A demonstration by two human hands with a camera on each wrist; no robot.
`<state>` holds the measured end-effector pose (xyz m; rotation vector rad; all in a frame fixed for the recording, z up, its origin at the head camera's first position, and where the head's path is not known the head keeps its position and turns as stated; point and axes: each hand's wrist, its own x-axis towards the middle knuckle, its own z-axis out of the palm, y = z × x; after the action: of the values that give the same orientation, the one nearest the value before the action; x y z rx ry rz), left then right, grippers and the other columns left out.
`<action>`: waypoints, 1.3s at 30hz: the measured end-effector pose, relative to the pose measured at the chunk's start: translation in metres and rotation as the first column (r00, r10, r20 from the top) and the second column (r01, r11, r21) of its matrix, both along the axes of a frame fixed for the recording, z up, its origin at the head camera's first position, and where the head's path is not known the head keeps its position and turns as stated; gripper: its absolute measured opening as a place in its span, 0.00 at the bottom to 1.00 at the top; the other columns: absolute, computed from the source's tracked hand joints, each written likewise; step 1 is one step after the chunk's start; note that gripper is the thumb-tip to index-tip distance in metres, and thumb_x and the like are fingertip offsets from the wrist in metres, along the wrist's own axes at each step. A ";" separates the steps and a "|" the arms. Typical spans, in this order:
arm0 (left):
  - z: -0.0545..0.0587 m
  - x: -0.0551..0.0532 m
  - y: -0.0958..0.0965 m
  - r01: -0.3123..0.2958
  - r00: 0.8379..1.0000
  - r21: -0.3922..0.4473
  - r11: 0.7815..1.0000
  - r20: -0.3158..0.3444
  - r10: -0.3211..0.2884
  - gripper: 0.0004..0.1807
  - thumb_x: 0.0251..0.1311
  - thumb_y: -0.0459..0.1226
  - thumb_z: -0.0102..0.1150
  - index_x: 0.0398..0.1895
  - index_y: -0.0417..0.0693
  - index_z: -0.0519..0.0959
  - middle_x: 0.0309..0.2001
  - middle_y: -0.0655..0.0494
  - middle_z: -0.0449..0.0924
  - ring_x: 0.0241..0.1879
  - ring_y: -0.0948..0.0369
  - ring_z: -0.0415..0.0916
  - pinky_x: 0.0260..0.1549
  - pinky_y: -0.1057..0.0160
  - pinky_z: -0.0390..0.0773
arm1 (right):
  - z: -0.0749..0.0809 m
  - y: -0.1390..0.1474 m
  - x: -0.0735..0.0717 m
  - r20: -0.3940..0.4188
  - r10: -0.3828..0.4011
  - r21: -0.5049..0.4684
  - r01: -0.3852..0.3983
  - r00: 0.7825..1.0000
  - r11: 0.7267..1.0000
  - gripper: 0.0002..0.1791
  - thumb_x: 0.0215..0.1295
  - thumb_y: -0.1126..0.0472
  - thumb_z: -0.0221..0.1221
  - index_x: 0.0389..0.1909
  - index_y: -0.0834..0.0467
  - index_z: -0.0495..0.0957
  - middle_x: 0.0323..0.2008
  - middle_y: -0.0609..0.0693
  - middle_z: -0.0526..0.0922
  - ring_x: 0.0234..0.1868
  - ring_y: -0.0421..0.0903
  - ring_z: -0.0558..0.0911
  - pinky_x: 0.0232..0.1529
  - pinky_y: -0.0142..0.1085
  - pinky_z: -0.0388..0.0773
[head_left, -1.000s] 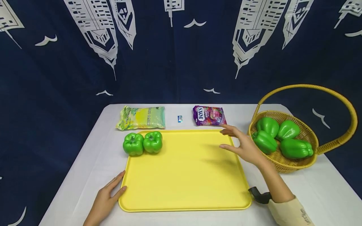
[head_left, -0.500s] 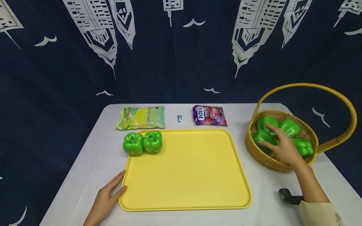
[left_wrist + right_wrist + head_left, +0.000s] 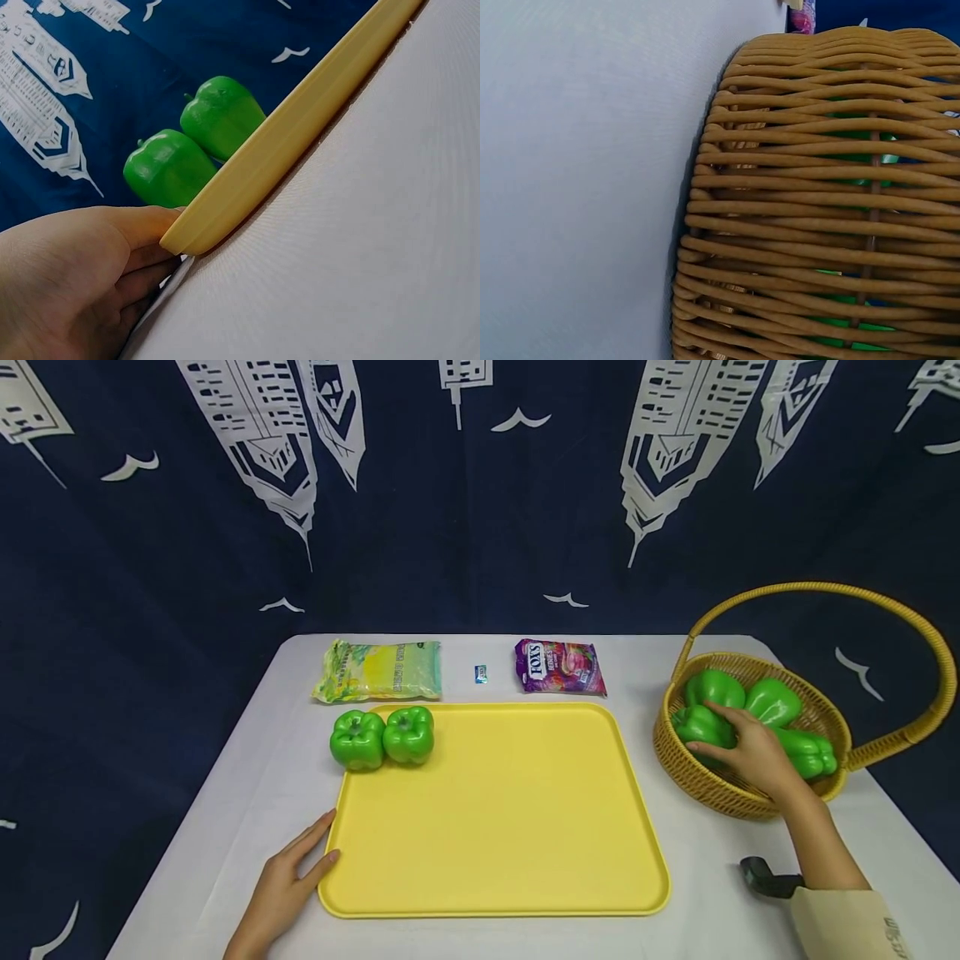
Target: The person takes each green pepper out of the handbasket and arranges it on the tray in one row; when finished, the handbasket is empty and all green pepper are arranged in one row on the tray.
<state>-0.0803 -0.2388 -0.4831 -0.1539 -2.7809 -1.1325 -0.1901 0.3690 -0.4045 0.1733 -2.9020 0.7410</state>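
My right hand [image 3: 750,752] reaches into a woven basket [image 3: 697,785] at the right. Its fingers and thumb hold a green bell pepper [image 3: 699,727] at the basket's left side. Several more bell peppers, such as one at the back [image 3: 716,687], lie around it. In the right wrist view the basket wall [image 3: 817,202] hides the hand. My left hand [image 3: 281,885] rests against the left rim of a yellow tray [image 3: 495,810], fingers fairly straight. The left wrist view shows that hand [image 3: 75,262] touching the tray edge [image 3: 300,127].
Two green bell peppers [image 3: 408,735] sit at the tray's back left corner, one over the rim. Behind the tray lie a green-yellow packet [image 3: 378,671], a tiny blue-white packet [image 3: 481,674] and a purple candy bag [image 3: 561,667]. The basket's tall handle [image 3: 825,587] arches up.
My right hand has moved right from above the tray's right side into the basket, and its fingers have closed on the left bell pepper. The left hand has stayed at the tray rim.
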 end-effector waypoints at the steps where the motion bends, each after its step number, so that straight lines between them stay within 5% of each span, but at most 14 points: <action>1: 0.000 0.000 0.000 0.001 1.000 0.002 1.000 -0.001 -0.001 0.30 0.60 0.47 0.58 0.65 0.52 0.67 0.62 0.49 0.68 0.61 0.49 0.64 0.55 0.51 0.63 | 0.000 0.000 0.000 0.001 -0.005 -0.003 0.005 1.000 1.000 0.47 0.53 0.46 0.65 0.66 0.68 0.57 0.57 0.80 0.58 0.54 0.77 0.61 0.47 0.68 0.61; 12: 0.001 -0.001 0.001 0.007 1.000 0.010 1.000 0.004 -0.007 0.30 0.60 0.47 0.58 0.65 0.51 0.67 0.62 0.48 0.67 0.61 0.49 0.64 0.56 0.50 0.63 | 0.008 0.004 0.012 -0.073 -0.080 -0.097 0.072 0.994 0.993 0.49 0.55 0.49 0.65 0.70 0.64 0.50 0.59 0.77 0.56 0.53 0.77 0.61 0.44 0.69 0.62; 20: 0.001 -0.001 0.001 0.007 1.000 0.004 1.000 -0.011 -0.007 0.30 0.59 0.46 0.58 0.65 0.50 0.67 0.62 0.49 0.67 0.61 0.49 0.64 0.55 0.51 0.63 | 0.019 -0.004 0.023 -0.198 -0.136 -0.162 0.105 0.971 0.981 0.42 0.54 0.54 0.65 0.67 0.61 0.58 0.57 0.71 0.58 0.50 0.72 0.62 0.41 0.67 0.62; 22: 0.001 -0.001 0.001 0.003 1.000 0.007 1.000 -0.013 -0.003 0.30 0.59 0.46 0.58 0.64 0.51 0.67 0.62 0.49 0.68 0.61 0.50 0.64 0.57 0.59 0.63 | 0.024 -0.008 0.026 -0.244 -0.139 -0.174 0.097 0.960 0.980 0.43 0.50 0.56 0.69 0.66 0.60 0.61 0.57 0.70 0.62 0.51 0.71 0.64 0.45 0.67 0.60; 25: 0.001 -0.001 0.002 -0.003 1.000 0.007 1.000 -0.010 0.003 0.30 0.59 0.47 0.58 0.64 0.51 0.68 0.62 0.50 0.68 0.61 0.51 0.64 0.57 0.76 0.60 | 0.033 -0.016 0.028 -0.299 -0.109 -0.193 0.052 0.948 0.980 0.47 0.41 0.59 0.74 0.64 0.61 0.63 0.56 0.67 0.67 0.51 0.69 0.69 0.57 0.44 0.68; 29: 0.000 -0.001 0.002 -0.006 1.000 0.004 1.000 -0.015 0.006 0.30 0.59 0.48 0.58 0.64 0.51 0.68 0.62 0.51 0.68 0.60 0.51 0.63 0.52 0.88 0.50 | 0.040 -0.031 0.028 -0.332 -0.018 -0.210 -0.055 0.943 0.976 0.50 0.34 0.67 0.76 0.63 0.63 0.61 0.55 0.62 0.68 0.57 0.47 0.71 0.46 0.11 0.63; 33: 0.000 -0.001 0.002 -0.003 0.999 0.001 1.000 -0.036 0.003 0.29 0.59 0.47 0.59 0.64 0.52 0.68 0.61 0.51 0.69 0.60 0.53 0.63 0.50 0.90 0.49 | 0.041 -0.049 0.025 -0.319 0.107 -0.266 -0.197 0.942 0.944 0.52 0.36 0.75 0.72 0.65 0.63 0.56 0.58 0.62 0.63 0.56 0.29 0.63 0.50 0.13 0.62; 37: -0.001 -0.001 0.001 -0.003 0.999 -0.006 1.000 -0.036 0.003 0.29 0.59 0.46 0.59 0.64 0.52 0.68 0.61 0.51 0.69 0.60 0.53 0.64 0.51 0.89 0.50 | 0.040 -0.071 0.023 -0.293 0.202 -0.339 -0.299 0.935 0.892 0.49 0.38 0.78 0.70 0.66 0.61 0.59 0.58 0.55 0.62 0.55 0.33 0.64 0.51 0.16 0.65; 39: -0.001 -0.001 0.001 -0.005 1.000 -0.009 1.000 -0.019 0.005 0.29 0.59 0.47 0.58 0.64 0.51 0.68 0.61 0.50 0.68 0.60 0.51 0.64 0.56 0.80 0.57 | 0.039 -0.082 0.021 -0.264 0.223 -0.349 -0.308 0.938 0.885 0.46 0.42 0.74 0.70 0.65 0.57 0.61 0.57 0.50 0.63 0.55 0.35 0.65 0.55 0.20 0.65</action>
<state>-0.0812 -0.2383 -0.4839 -0.1575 -2.7689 -1.1121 -0.1687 0.2870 -0.3657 0.5780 -2.4893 1.2364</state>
